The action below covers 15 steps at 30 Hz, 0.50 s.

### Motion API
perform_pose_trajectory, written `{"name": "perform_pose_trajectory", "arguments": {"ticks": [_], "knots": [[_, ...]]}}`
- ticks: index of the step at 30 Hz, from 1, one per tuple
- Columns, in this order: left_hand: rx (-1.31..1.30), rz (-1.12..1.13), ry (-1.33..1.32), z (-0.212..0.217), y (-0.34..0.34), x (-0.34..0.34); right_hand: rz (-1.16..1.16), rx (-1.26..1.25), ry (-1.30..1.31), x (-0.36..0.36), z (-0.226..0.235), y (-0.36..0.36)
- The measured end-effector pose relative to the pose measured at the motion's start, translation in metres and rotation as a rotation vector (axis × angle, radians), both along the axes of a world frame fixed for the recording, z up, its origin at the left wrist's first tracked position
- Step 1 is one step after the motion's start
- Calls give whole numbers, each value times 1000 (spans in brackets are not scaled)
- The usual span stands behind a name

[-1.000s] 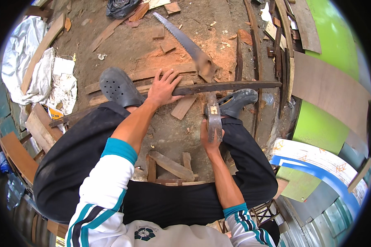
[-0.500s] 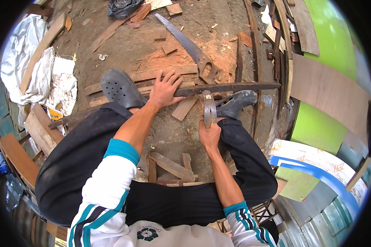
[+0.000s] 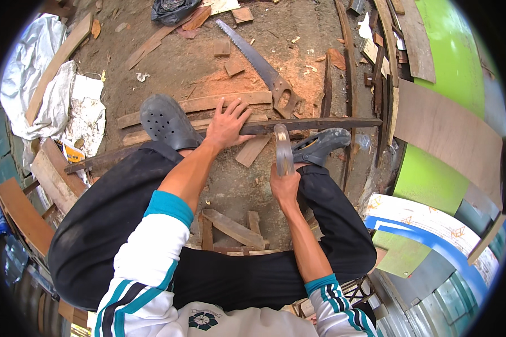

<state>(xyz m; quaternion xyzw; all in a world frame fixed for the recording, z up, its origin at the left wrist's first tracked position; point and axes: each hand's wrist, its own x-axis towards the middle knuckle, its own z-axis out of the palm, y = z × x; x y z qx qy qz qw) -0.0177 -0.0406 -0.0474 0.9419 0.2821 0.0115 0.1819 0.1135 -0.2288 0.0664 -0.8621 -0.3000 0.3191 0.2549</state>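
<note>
My left hand (image 3: 228, 127) lies flat with fingers spread, pressing on a long dark wooden strip (image 3: 320, 124). The thumb rests along the strip, which runs sideways across the ground. In my right hand (image 3: 285, 184) is a claw hammer (image 3: 284, 149), its head smeared by motion. From this view the hammer head overlaps the strip's near edge; contact cannot be told. Two paler boards, a far one (image 3: 225, 101) and one partly under the left fingers (image 3: 199, 124), lie beside the strip. A short wooden block (image 3: 253, 149) sits just nearer than it.
A handsaw (image 3: 258, 67) lies on sawdust beyond the strip. My clog-shod feet, left (image 3: 166, 121) and right (image 3: 322, 146), flank the work. Scrap boards (image 3: 230, 227) lie between my legs. Green panels (image 3: 433, 174) stand at right, white sheeting (image 3: 31, 73) at left.
The hammer head has shifted slightly and is now blurred. My left hand stays on the strip. The whole view has moved a little.
</note>
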Motion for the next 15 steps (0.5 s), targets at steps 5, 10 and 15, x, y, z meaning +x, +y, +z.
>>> {"name": "perform_pose_trajectory", "arguments": {"ticks": [5, 10, 15], "knots": [[-1, 11, -15, 2, -3, 1, -76, -23, 1, -7, 14, -7], [-9, 10, -8, 0, 0, -1, 25, 261, -174, -3, 37, 15], [-17, 14, -1, 1, -1, -2, 0, 361, -177, -4, 53, 22]]}}
